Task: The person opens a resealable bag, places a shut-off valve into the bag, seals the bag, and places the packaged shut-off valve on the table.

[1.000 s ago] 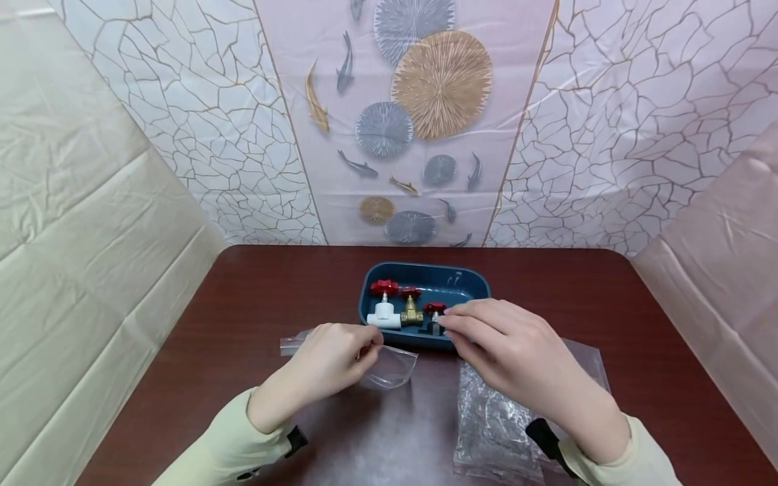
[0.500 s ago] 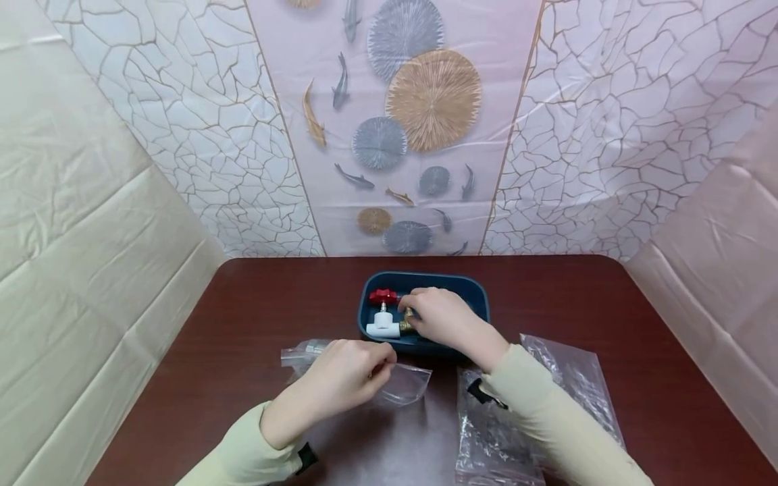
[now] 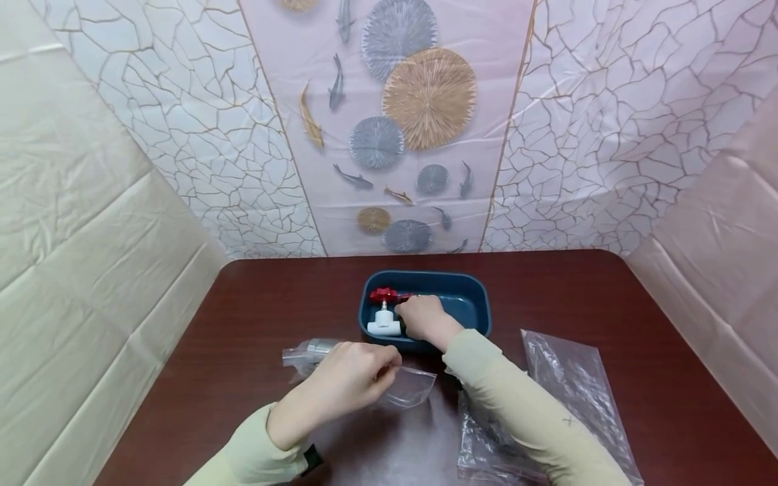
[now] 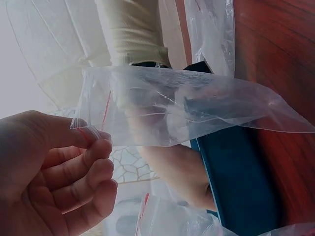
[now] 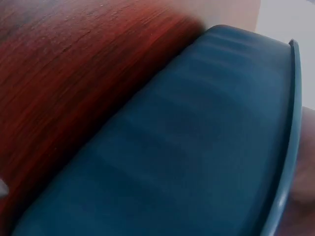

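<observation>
My left hand (image 3: 343, 381) pinches a clear zip bag (image 4: 162, 108) by the corner of its mouth, between thumb and forefinger. The bag has a red seal line and hangs in front of the blue tray (image 3: 468, 280). My right hand (image 3: 422, 317) reaches down into that tray, its knuckles up and its fingertips hidden, at the spot of the brass valve. I cannot tell whether it grips the valve. A sliver of red handwheel (image 3: 405, 295) shows beyond the hand. Left of it stands a white tee-shaped valve (image 3: 383, 324) with a red handwheel.
Another clear bag (image 3: 306, 352) with something pale in it lies left of the tray. A stack of clear plastic bags (image 3: 577, 378) lies on the right of the dark red table (image 3: 286, 290), partly under my right forearm. Patterned cloth stands behind.
My right hand has moved left and down into the tray, over the brass valve. The left hand keeps its pinch on the zip bag and has shifted slightly right.
</observation>
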Action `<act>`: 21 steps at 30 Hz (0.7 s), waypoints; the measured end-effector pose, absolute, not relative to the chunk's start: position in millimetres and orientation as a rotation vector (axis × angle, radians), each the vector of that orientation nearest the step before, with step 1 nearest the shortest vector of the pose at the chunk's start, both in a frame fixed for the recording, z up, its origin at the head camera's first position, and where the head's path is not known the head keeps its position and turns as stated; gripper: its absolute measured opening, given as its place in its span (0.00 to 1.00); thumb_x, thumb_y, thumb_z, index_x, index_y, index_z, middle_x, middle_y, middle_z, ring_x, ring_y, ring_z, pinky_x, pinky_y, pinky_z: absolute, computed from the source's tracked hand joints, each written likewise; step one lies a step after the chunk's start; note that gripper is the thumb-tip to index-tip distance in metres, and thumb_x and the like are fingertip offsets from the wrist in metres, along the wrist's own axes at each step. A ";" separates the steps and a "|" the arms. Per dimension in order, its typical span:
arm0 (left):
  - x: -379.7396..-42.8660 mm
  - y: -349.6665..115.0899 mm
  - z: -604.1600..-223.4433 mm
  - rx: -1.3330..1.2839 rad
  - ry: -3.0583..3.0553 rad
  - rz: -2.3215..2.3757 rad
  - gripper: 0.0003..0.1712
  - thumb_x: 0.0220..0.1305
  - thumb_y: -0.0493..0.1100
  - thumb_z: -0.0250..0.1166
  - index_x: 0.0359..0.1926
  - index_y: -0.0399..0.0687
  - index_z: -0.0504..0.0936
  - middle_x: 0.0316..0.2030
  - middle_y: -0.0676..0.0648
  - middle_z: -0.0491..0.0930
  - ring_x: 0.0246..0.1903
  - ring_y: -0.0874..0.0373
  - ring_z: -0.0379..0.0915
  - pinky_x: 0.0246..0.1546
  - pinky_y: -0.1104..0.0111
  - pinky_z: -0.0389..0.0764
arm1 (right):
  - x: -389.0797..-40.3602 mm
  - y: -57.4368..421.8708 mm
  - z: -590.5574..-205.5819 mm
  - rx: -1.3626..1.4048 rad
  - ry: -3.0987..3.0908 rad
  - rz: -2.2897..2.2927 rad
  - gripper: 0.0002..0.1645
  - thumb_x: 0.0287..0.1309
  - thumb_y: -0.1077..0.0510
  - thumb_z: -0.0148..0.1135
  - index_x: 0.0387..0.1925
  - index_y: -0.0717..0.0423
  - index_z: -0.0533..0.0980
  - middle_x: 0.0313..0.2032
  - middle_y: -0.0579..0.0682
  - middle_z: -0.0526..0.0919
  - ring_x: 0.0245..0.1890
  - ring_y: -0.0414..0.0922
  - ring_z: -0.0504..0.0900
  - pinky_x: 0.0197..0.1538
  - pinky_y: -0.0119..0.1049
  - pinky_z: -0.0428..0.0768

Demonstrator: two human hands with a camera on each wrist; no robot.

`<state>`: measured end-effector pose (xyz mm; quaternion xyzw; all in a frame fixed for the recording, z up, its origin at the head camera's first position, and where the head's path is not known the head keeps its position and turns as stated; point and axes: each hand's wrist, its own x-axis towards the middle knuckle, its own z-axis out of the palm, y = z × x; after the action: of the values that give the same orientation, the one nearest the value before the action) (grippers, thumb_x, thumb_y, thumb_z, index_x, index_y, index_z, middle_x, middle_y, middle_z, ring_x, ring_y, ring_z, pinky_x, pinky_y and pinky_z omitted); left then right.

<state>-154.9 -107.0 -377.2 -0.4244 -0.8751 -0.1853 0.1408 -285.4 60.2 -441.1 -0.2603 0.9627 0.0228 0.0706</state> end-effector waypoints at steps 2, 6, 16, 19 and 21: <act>-155.0 -106.1 -377.6 -1.227 -2.524 -0.527 0.05 0.60 0.36 0.68 0.31 0.51 0.82 0.20 0.59 0.75 0.17 0.71 0.64 0.19 0.78 0.67 | -286.0 59.6 -439.0 -0.781 2.874 0.115 0.09 0.65 0.60 0.64 0.45 0.47 0.82 0.27 0.51 0.80 0.26 0.48 0.80 0.34 0.46 0.83; -155.7 -104.4 -377.7 -1.241 -2.524 -0.510 0.04 0.60 0.36 0.68 0.32 0.51 0.82 0.22 0.59 0.77 0.18 0.70 0.67 0.20 0.76 0.69 | -285.5 61.8 -437.7 -0.787 2.866 0.139 0.12 0.67 0.61 0.63 0.49 0.45 0.82 0.30 0.51 0.82 0.29 0.49 0.81 0.36 0.47 0.83; -155.7 -107.8 -378.1 -1.269 -2.584 -0.489 0.04 0.62 0.37 0.68 0.34 0.51 0.83 0.25 0.59 0.79 0.19 0.70 0.66 0.20 0.78 0.69 | -285.2 65.5 -431.9 -0.811 2.821 0.056 0.09 0.68 0.63 0.60 0.45 0.47 0.80 0.34 0.52 0.83 0.34 0.51 0.82 0.43 0.52 0.82; -155.0 -108.8 -378.4 -1.281 -2.601 -0.483 0.03 0.63 0.37 0.68 0.35 0.51 0.83 0.26 0.58 0.81 0.19 0.71 0.67 0.20 0.78 0.68 | -286.4 67.5 -428.4 -0.796 2.773 0.034 0.10 0.68 0.63 0.60 0.46 0.46 0.79 0.35 0.51 0.83 0.34 0.50 0.81 0.47 0.53 0.80; -154.3 -109.3 -377.6 -1.285 -2.619 -0.490 0.03 0.63 0.37 0.68 0.35 0.51 0.83 0.27 0.58 0.81 0.19 0.72 0.67 0.20 0.79 0.68 | -287.4 69.6 -425.6 -0.800 2.750 0.025 0.12 0.68 0.61 0.61 0.49 0.45 0.79 0.39 0.50 0.84 0.39 0.49 0.82 0.55 0.55 0.76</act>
<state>-154.3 -109.3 -377.6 -0.4327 -0.8816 -0.1649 0.0916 -287.4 69.6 -425.6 -0.2766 0.9509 0.0085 0.1385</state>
